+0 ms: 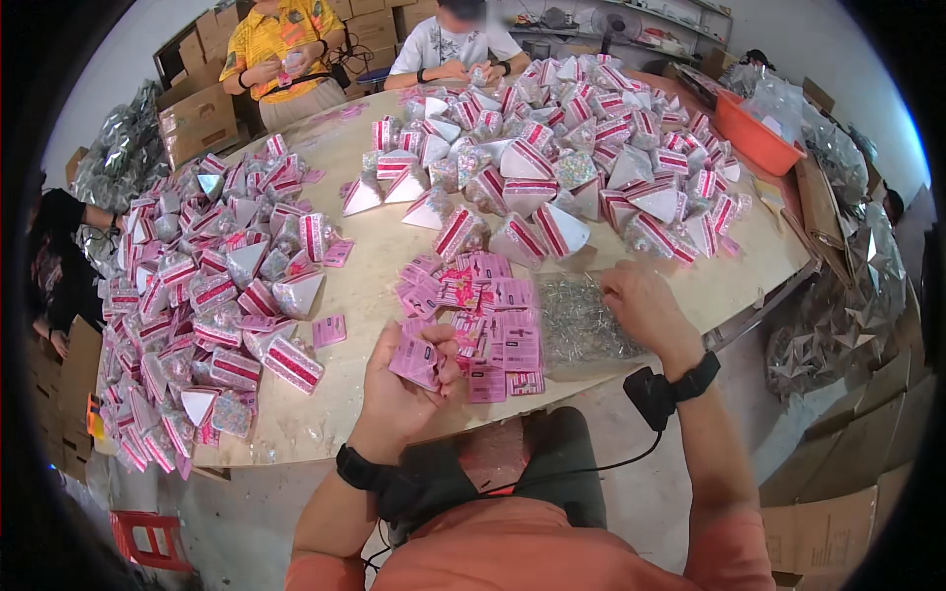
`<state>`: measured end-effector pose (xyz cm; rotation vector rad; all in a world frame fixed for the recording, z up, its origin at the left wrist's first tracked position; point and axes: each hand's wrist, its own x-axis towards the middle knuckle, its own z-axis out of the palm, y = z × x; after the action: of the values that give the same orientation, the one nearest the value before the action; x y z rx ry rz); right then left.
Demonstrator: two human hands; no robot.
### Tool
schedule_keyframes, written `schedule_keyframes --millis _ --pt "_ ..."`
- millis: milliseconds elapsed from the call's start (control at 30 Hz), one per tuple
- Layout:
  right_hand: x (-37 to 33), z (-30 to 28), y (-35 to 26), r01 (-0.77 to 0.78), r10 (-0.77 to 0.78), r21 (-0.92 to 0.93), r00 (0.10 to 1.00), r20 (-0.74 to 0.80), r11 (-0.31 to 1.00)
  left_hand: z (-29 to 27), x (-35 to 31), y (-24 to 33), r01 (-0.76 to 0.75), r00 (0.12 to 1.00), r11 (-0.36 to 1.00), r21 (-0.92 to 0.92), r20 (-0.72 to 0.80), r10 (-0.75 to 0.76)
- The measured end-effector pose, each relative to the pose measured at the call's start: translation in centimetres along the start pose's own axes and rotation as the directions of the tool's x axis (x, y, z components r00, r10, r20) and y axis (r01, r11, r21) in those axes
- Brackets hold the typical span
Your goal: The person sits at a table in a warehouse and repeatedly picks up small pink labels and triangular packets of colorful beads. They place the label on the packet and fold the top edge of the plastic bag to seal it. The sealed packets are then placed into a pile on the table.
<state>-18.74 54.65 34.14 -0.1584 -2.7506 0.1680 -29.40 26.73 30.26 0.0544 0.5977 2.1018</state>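
Note:
My left hand [386,394] is closed around a pink printed card [415,361], perhaps more than one, held above the table's near edge. Beside it several pink cards [488,335] lie in overlapping rows and a loose pile. To their right sits a shallow clear container [567,370] full of thin silver metal pieces, too fine to name. My right hand [645,307] is over that container's right side, fingers bent and pressed together. Whatever its fingertips pinch, if anything, is hidden.
Wedge-shaped glittery packs with pink-striped bands form a heap on the left [212,295] and another at the back [552,158]. Two people [286,59] [458,49] work across the table. An orange basin [754,138] stands at the far right. A cable [591,473] runs from my wrist strap.

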Motion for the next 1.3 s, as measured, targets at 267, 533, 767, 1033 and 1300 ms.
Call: schedule_keyframes --millis 267,533,767,1033,1300 --pt "0.3 -0.9 0.5 0.150 -0.147 -0.242 0.989 0.031 0.959 -0.6 0.2 -0.2 -0.040 0.998 0.988 0.146 -0.046 0.047" --pt "-1.8 -0.2 -5.6 -0.292 0.307 0.862 0.936 0.170 0.414 0.7 0.2 -0.8 -0.133 0.991 0.946 0.295 0.050 0.123" --pt "-2.9 3.1 -12.2 -0.324 0.283 0.945 0.911 0.301 0.036 2.0 -0.3 -1.9 -0.256 0.967 0.876 0.409 0.116 0.228" --pt "-2.6 5.3 -14.3 -0.194 0.355 0.954 0.929 0.105 0.226 2.3 -0.8 -2.5 -0.410 0.912 0.694 0.592 0.269 0.310" --pt "-2.7 4.8 -14.0 -0.270 0.366 0.962 0.899 0.243 0.026 1.8 -0.9 -2.7 -0.402 0.916 0.702 0.588 0.258 0.308"
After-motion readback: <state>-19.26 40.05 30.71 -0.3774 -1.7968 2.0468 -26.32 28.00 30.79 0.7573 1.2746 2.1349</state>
